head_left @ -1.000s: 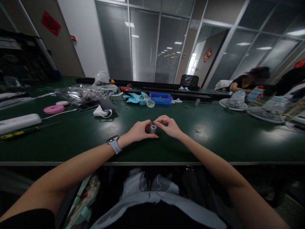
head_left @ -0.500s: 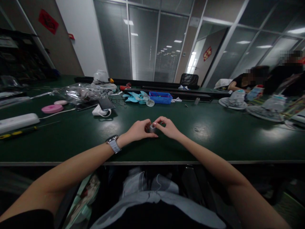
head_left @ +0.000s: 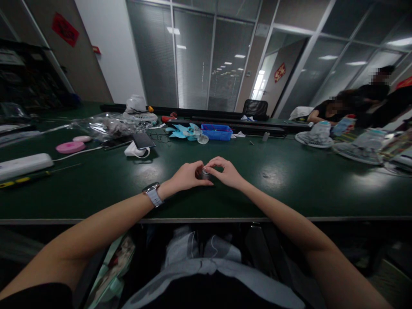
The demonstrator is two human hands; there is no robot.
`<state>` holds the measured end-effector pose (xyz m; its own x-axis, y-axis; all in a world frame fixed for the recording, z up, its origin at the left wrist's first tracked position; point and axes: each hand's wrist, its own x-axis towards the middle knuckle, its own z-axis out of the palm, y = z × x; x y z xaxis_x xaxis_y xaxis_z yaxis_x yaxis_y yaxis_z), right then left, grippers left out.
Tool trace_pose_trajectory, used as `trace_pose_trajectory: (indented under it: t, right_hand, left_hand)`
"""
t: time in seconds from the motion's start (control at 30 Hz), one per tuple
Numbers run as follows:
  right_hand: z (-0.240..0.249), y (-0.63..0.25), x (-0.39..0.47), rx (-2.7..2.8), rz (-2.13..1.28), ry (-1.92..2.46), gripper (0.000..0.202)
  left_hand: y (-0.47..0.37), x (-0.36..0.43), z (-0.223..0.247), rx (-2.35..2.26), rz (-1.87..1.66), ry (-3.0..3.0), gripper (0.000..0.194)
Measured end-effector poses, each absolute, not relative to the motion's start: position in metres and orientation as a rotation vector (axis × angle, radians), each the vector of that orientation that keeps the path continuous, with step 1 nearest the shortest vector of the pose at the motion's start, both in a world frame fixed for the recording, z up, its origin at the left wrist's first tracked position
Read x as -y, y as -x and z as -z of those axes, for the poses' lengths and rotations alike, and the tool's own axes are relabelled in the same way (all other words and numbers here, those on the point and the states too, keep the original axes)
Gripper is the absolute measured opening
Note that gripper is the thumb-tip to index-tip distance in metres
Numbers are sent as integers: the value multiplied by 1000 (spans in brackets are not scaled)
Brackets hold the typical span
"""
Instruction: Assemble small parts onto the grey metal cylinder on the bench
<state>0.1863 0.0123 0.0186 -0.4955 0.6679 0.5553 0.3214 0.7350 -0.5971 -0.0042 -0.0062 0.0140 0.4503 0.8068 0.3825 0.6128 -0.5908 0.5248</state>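
A small grey metal-looking cylinder (head_left: 205, 175) stands upright on the green table in front of me; its exact kind is too small to tell. My left hand (head_left: 188, 176), with a watch on its wrist, curls around it, thumb on the near side and fingers on the far side. From the right, my right hand (head_left: 225, 172) pinches at the cylinder's top with thumb and index finger. Whatever tiny piece those fingertips may hold is hidden.
Behind my hands lie a blue bin (head_left: 217, 132), light-blue fan blades (head_left: 185, 131) and a white charger (head_left: 133, 149). A yellow-handled screwdriver (head_left: 28, 178) and a white power strip (head_left: 25, 165) are at left. Fan parts (head_left: 317, 135) stand at right, near people.
My right fingertips have shifted slightly left over the cylinder's top. My left hand stays in place. A person in the right background has moved.
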Motion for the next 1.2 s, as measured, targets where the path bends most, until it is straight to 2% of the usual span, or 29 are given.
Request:
trace_pose_trajectory:
  t: [0.23,0.47,0.6,0.77,0.93,1.2]
  right_hand:
    - [-20,-203,-37,2062,-421,879,18]
    - [0,-238,-59,2373,-371,1109,19]
    - [2,-236,-56,2379,-522,977,38]
    - [1,-224,-50,2148,-941,923,39]
    - [-16,-207,-30,1831,-753,858,38]
    - [-24,-185,-11,1903,-799,698,32]
  left_hand:
    - [5,8,-14,-1204,-886,-2379,52]
    - [5,7,-12,-1193,-889,-2340,52]
    - [5,6,-12,-1194,-882,-2328,52]
    - [5,7,-12,-1193,-876,-2340,51]
    - [5,6,-12,-1189,-875,-2363,52]
    - [6,3,-10,-1222,-889,-2426,56]
